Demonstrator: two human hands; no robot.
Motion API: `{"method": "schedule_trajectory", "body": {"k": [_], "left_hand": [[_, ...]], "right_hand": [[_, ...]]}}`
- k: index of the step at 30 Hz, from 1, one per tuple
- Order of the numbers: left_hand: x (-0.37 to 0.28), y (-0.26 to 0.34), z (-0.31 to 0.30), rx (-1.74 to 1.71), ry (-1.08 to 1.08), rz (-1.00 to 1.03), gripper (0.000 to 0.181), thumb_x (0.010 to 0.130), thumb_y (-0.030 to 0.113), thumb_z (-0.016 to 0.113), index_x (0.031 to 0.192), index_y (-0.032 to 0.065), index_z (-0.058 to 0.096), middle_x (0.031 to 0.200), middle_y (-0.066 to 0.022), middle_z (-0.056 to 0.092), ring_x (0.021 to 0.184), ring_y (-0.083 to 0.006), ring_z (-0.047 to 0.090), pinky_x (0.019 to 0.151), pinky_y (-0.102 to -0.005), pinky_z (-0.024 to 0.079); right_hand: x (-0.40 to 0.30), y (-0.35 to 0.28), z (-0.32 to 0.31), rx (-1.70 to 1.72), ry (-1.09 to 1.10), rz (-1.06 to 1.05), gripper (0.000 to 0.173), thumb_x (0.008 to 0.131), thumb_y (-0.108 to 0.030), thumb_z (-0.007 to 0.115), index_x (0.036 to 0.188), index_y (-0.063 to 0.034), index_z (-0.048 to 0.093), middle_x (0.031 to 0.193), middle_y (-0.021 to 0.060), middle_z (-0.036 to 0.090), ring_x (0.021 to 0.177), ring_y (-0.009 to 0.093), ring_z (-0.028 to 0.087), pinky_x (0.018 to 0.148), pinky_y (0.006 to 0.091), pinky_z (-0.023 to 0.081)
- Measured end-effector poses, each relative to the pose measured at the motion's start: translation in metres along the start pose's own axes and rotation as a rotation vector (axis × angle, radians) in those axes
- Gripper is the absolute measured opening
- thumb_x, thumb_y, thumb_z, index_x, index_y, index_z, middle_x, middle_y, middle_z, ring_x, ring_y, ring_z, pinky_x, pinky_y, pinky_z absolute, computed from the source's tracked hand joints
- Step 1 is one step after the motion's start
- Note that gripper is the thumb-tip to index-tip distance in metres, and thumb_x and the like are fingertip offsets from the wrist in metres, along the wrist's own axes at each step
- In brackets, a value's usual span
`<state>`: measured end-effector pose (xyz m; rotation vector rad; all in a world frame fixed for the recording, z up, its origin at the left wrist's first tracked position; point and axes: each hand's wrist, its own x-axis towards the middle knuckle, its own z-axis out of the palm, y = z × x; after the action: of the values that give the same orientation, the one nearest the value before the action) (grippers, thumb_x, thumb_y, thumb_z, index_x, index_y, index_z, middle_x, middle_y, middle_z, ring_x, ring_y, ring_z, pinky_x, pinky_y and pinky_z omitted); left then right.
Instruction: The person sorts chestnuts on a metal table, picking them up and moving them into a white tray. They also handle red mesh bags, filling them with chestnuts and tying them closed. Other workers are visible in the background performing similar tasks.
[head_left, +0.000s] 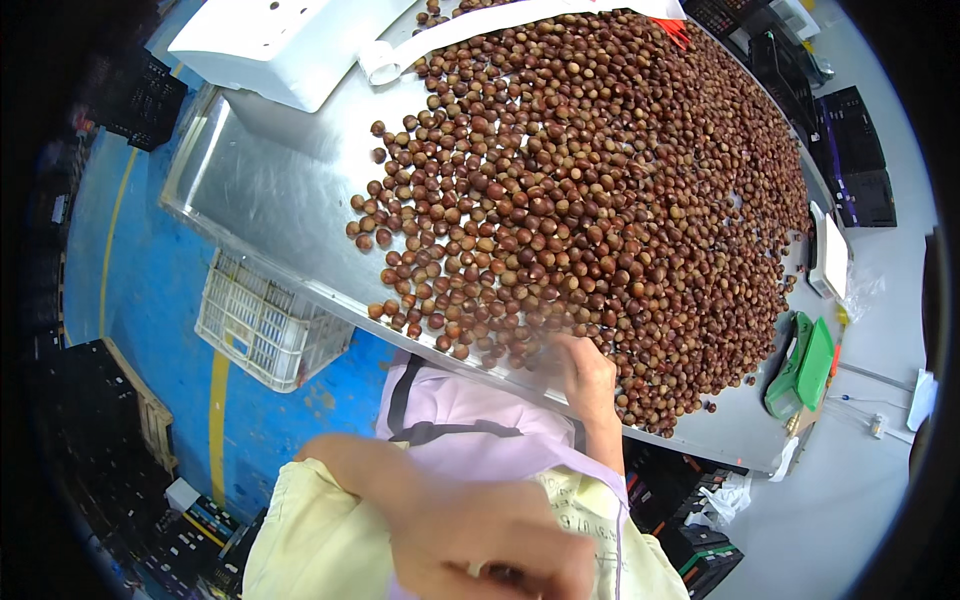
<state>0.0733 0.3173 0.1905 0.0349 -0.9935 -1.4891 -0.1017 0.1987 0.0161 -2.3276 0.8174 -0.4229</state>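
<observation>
A broad layer of round brown in-shell nuts (600, 225), which look like macadamias, covers much of the steel table (277, 180). My right hand (589, 371) reaches over the table's near edge to the nuts. Its fingertips are blurred, so whether they grip a nut is unclear. Close to the camera, in front of my chest, my left hand (495, 544) is curled and blurred. A dark brown nut (506, 574) shows between its fingers. Below the hands are my pale yellow sleeves and a lilac apron (465, 405).
A white plastic bin (277, 52) and a curved white strip (480, 26) lie at the back left. Green scoops (802, 367) and a white scale-like device (829, 255) sit at the right. A white crate (262, 322) stands on the blue floor, black crates (855, 157) farther off.
</observation>
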Motion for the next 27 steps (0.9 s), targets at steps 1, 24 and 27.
{"method": "schedule_trajectory", "body": {"k": [1, 24, 27], "left_hand": [[-0.004, 0.005, -0.005, -0.037, 0.024, -0.083, 0.022, 0.090, 0.019, 0.048, 0.084, -0.0015, 0.051, 0.065, -0.0080, 0.051, 0.051, -0.0244, 0.049, 0.045, -0.0338, 0.037], [-0.059, 0.018, 0.007, -0.164, 0.075, 0.190, 0.024, 0.088, 0.013, 0.059, 0.105, -0.0048, 0.061, 0.082, -0.0091, 0.065, 0.065, -0.0118, 0.062, 0.053, -0.0224, 0.046], [-0.076, 0.023, 0.002, -0.165, 0.061, 0.225, 0.026, 0.087, 0.013, 0.061, 0.106, -0.0047, 0.061, 0.085, -0.0098, 0.066, 0.065, -0.0121, 0.062, 0.052, -0.0225, 0.047]], "right_hand": [[0.002, -0.001, 0.001, -0.014, -0.002, 0.002, 0.015, 0.080, -0.002, 0.060, 0.095, -0.0063, 0.062, 0.073, 0.0093, 0.057, 0.063, 0.026, 0.060, 0.055, 0.0339, 0.048], [0.025, -0.037, 0.032, -0.063, -0.280, -0.188, 0.014, 0.080, -0.004, 0.061, 0.093, -0.0080, 0.063, 0.072, 0.0086, 0.059, 0.061, 0.026, 0.060, 0.054, 0.0346, 0.047], [0.032, -0.046, 0.040, -0.079, -0.354, -0.217, 0.014, 0.079, -0.004, 0.061, 0.093, -0.0082, 0.063, 0.071, 0.0081, 0.058, 0.060, 0.026, 0.059, 0.053, 0.0346, 0.047]]}}
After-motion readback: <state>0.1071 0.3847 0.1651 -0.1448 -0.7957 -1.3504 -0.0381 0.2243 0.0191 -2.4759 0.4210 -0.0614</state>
